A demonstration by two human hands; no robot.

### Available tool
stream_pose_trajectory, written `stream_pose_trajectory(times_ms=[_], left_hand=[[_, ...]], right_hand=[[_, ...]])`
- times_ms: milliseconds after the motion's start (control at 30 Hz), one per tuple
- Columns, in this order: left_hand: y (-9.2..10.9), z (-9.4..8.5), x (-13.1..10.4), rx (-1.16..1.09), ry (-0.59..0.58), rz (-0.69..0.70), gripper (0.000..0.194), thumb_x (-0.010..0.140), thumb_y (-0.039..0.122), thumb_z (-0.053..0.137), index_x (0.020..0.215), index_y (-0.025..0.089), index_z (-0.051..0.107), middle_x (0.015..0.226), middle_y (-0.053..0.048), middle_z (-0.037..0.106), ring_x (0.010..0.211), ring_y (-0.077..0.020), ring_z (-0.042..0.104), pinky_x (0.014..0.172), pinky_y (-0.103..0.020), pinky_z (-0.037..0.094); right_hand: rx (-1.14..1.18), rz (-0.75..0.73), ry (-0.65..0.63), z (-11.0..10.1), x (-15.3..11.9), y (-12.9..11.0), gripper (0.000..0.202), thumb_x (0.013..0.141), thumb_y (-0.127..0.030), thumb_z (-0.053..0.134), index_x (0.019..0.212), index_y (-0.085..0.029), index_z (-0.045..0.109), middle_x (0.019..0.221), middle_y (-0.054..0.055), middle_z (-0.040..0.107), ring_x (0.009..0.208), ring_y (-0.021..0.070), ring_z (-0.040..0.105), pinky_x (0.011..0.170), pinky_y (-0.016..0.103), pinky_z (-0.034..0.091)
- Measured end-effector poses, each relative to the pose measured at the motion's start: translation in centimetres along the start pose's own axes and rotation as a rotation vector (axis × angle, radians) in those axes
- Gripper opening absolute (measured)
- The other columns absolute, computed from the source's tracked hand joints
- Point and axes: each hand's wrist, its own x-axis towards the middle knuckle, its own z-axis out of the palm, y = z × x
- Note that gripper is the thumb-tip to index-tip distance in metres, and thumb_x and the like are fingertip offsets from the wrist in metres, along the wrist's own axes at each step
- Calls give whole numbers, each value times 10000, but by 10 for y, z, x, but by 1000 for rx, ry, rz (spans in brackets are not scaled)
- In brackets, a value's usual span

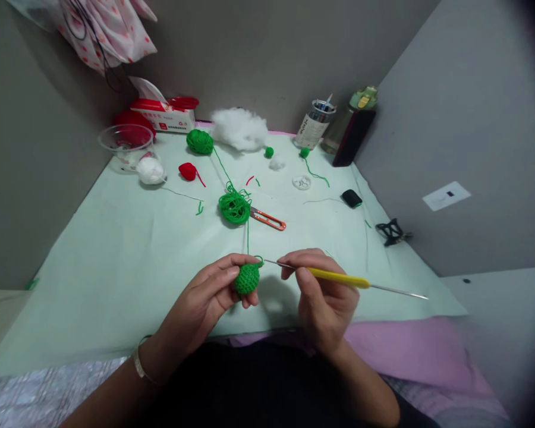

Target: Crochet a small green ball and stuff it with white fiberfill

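A small green crocheted piece (247, 279) is pinched in my left hand (214, 285), low over the front of the table. From its top a green loop stands up, and a strand runs back to a loose green yarn tangle (234, 207). My right hand (323, 294) is closed around a crochet hook with a yellow handle (339, 277). The hook's thin metal tip points left and ends just beside the green loop; whether they touch is hard to tell. Orange-handled thread snips (268, 220) lie against the right side of the tangle.
On the pale table cover (107, 255) are a green yarn ball (200, 142), a red one (188, 172), a white one (150, 170), white stuffing (241, 128), a tissue box (172, 119) and a plastic cup (127, 148). A pen can (312, 126), bottle and phone (354, 138) stand back right.
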Motion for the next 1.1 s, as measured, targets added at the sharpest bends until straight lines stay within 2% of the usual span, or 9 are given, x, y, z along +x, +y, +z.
stream_pose_trajectory(times_ms=[200,467,833,1100], left_hand=[[1,1,0,-1,-24,16,220,1017,276,633,1134,173,788,800,-50,724,742,-148,691,697,-239,509],[0,1,0,2,-28,19,224,1015,281,641,1136,169,793,792,-54,728,738,-149,690,690,-233,517],[1,3,1,17,0,25,229,989,299,683,1106,158,821,781,-59,724,724,-152,691,674,-228,526],[2,3,-1,51,32,20,240,952,333,747,1115,180,834,788,-54,740,746,-152,699,724,-231,539]], right_hand=[[15,0,-74,0,-1,-1,259,991,-89,618,1107,-250,785,970,38,788,858,186,702,716,355,589],[11,10,-85,0,1,-1,280,982,-60,614,1108,-242,785,979,26,776,880,166,706,736,331,594],[-79,-40,-121,-2,1,-3,284,979,-32,598,1118,-217,763,988,39,772,894,176,711,770,363,598],[-313,-240,-206,-1,1,-8,303,948,5,587,1144,-186,717,977,88,770,905,194,732,742,356,623]])
